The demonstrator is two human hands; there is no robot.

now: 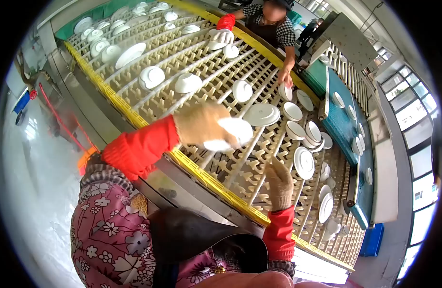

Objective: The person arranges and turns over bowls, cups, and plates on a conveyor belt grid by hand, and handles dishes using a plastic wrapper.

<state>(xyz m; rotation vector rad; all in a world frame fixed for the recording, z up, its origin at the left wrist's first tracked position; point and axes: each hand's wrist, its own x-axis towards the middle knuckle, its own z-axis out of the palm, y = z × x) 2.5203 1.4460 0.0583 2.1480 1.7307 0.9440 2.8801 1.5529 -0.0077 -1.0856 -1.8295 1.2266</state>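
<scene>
Conveyor (240, 175) of pale rods and pegs fills the middle, slanting from the upper left of the frame to the lower right, and yellow edging (117, 106) runs along its near side, before me. A teal belt (336, 127) carrying several bowls lies beyond it at the right. At the top of the frame a co-worker (271, 31) leans in, one gloved hand (223, 36) upon a bowl, the other hand (284, 77) at another. Lower left is my floral sleeve (110, 230); a dark apron (197, 235) hangs at the bottom centre.

Red cuffs (141, 144) meet my tan gloves. My left grip (216, 129), blurred, is closed round a white dish (236, 130) at the centre of the frame, raised above the pegs; I cannot tell whether it is one piece or two. My right grip (278, 177), right of centre, is released, its fingers pointing up the frame over the pegs.

Just beyond the white dish lies an oval platter (262, 114). Nearest my right grip is a round plate (304, 163), tilted on the pegs. Above that, bowls (295, 130) crowd together, some touching. Smaller pieces (170, 16) dot the upper left.
</scene>
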